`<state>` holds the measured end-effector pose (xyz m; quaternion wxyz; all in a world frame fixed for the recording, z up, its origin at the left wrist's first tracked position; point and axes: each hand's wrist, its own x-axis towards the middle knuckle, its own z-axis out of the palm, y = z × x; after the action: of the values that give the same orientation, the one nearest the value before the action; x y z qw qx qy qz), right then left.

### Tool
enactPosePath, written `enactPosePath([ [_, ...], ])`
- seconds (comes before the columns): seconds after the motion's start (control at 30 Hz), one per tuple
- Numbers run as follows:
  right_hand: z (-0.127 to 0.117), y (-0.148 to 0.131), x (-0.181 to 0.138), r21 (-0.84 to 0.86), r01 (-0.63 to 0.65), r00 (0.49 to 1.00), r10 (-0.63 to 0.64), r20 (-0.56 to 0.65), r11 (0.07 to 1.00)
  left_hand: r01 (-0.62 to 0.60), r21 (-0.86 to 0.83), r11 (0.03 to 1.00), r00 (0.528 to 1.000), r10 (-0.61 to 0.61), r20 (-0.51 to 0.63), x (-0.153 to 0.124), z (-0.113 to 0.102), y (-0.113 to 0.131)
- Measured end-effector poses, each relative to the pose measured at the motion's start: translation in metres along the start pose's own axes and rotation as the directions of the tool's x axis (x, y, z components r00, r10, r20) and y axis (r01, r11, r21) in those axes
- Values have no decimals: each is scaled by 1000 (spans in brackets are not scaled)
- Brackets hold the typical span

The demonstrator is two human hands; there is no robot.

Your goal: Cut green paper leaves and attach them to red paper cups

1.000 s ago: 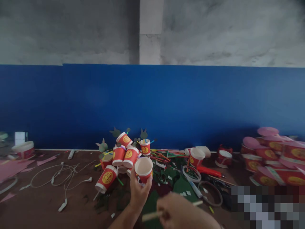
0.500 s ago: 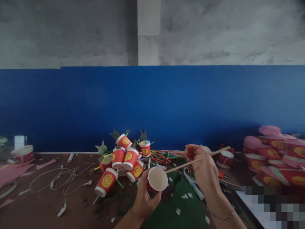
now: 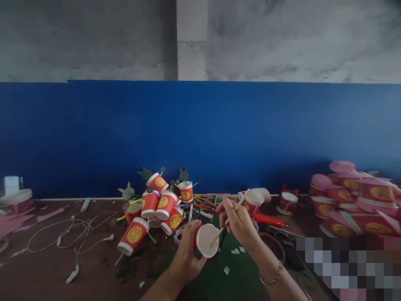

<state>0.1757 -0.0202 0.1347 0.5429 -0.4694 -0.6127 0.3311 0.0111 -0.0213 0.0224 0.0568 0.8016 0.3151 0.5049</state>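
Note:
My left hand point(image 3: 187, 255) is closed around a red paper cup point(image 3: 206, 241), tipped so its white inside faces me. My right hand point(image 3: 237, 222) pinches a thin wooden stick point(image 3: 232, 217) that slants down with its lower tip inside the cup's mouth. Both hands hover over a dark green sheet point(image 3: 232, 271) on the brown table. Just left of them lies a heap of red cups with yellow emblems point(image 3: 156, 205), some with coloured straws and green paper shapes stuck in them.
White earphone cables point(image 3: 72, 234) trail across the table's left. Coloured straws point(image 3: 206, 202), tape rings, a red-handled tool point(image 3: 269, 220) and another cup point(image 3: 252, 201) lie behind my hands. Stacked red cups with pink lids point(image 3: 354, 200) fill the right. A blue wall stands behind.
My right hand rose from the lower edge, swung the stick up and across, then brought its tip down into the cup. My left hand tilted the cup's mouth toward me and lowered it slightly.

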Motion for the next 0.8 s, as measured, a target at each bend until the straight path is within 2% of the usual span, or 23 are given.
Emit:
enactPosePath([
  [0.33, -1, -5, -5, -125, 25, 998, -18, 54, 992, -111, 24, 994, 990, 108, 93, 5, -4, 3],
  [0.8, 0, -12, -10, -162, 75, 993, -58, 104, 984, -123, 113, 986, 982, 104, 160, 5, -5, 5],
])
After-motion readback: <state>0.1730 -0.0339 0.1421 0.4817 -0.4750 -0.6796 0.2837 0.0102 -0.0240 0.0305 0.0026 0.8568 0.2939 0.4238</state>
